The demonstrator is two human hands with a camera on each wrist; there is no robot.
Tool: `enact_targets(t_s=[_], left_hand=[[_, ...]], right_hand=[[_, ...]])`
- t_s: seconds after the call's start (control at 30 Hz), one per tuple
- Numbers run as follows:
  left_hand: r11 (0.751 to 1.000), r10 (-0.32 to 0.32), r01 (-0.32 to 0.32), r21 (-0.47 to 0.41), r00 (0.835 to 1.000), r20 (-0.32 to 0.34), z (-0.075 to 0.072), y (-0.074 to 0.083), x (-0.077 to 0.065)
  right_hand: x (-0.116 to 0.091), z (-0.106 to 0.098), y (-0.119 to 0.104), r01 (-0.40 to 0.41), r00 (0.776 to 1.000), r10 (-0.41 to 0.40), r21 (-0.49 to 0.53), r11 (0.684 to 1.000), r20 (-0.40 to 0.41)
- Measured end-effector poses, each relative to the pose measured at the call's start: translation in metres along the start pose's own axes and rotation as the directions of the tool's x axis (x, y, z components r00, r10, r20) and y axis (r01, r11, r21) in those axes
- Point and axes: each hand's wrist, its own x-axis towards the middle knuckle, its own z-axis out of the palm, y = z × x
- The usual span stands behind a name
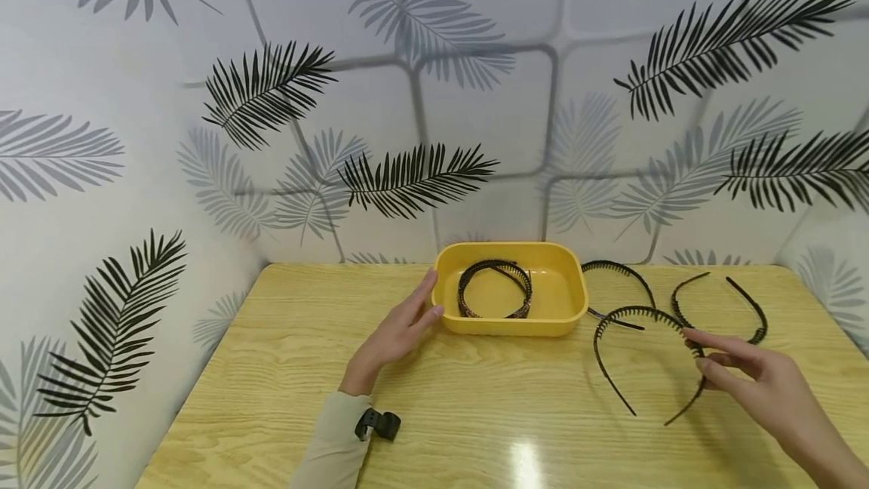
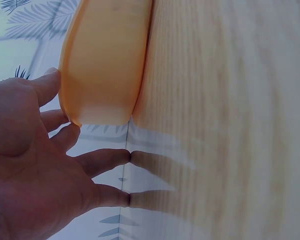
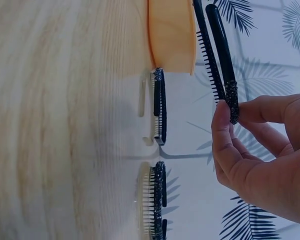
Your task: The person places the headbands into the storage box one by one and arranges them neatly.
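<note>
My right hand (image 1: 753, 379) pinches a black toothed headband (image 1: 614, 313) by one side, holding it above the table. In the right wrist view the headband (image 3: 222, 60) hangs between thumb and fingers, with a glittery section near the grip. My left hand (image 1: 400, 330) touches the left end of a yellow plastic tray (image 1: 509, 327), fingers spread; in the left wrist view, two fingertips rest on the table. Inside the tray lie dark headbands (image 1: 465, 293), overlapping, their exact number unclear.
Right of the tray a black headband (image 1: 638, 278) lies on the wooden table (image 1: 475, 413), partly hidden behind the held one. Another headband (image 1: 753, 308) lies farther right. A wall with leaf patterns (image 1: 421, 179) stands directly behind the table.
</note>
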Motion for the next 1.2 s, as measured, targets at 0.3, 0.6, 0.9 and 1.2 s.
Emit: enact_targets(t_s=[0.3, 0.6, 0.9, 1.2], left_hand=[[1.000, 0.010, -0.010, -0.007, 1.000, -0.011, 0.001, 0.001, 0.000], [1.000, 0.020, -0.020, -0.018, 1.000, -0.019, 0.002, -0.003, -0.001], [1.000, 0.013, -0.013, 0.005, 1.000, -0.017, 0.000, -0.001, -0.001], [0.999, 0.010, -0.009, 0.047, 1.000, -0.013, 0.001, 0.001, -0.001]], right_hand=[[0.009, 0.005, -0.008, 0.004, 1.000, -0.004, 0.078, 0.997, -0.012], [0.017, 0.006, -0.014, 0.036, 0.999, -0.033, 0.178, 0.983, -0.016], [0.032, 0.006, -0.030, 0.055, 0.998, -0.055, 0.315, 0.947, -0.008], [0.042, 0.012, -0.047, 0.090, 0.996, -0.092, 0.388, 0.917, -0.015]])
